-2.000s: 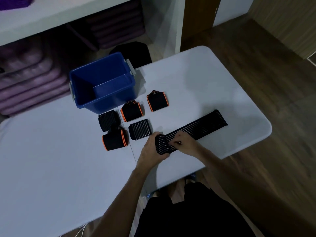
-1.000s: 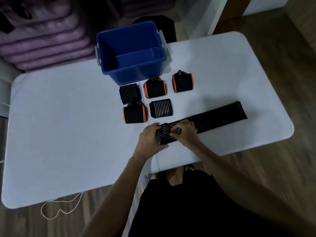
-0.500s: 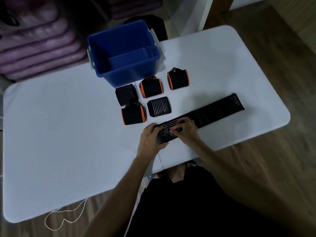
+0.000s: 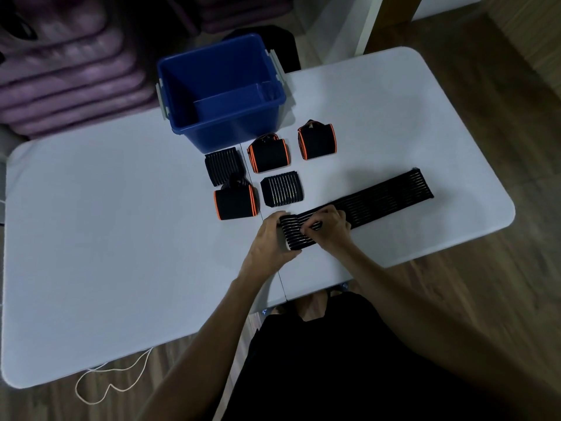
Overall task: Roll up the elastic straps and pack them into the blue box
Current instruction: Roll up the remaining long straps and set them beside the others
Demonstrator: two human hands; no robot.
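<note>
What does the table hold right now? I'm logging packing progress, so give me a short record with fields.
box: blue box, far side of white table, nothing visible inside
rolled straps: five, between box and hands; three orange-edged, two striped
strap in work: long striped strap, near end rolled, rest flat toward right
left hand: gripping the roll
right hand: on the strap beside the roll

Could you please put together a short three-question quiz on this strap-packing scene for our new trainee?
1. True or false: the blue plastic box already holds rolled straps.
2. How many rolled straps lie on the white table: A) three, B) five, C) seven?
3. Which end of the long black ribbed elastic strap is being rolled by the left hand and right hand?

Key: 1 false; 2 B; 3 the end nearest the person's left.
</note>
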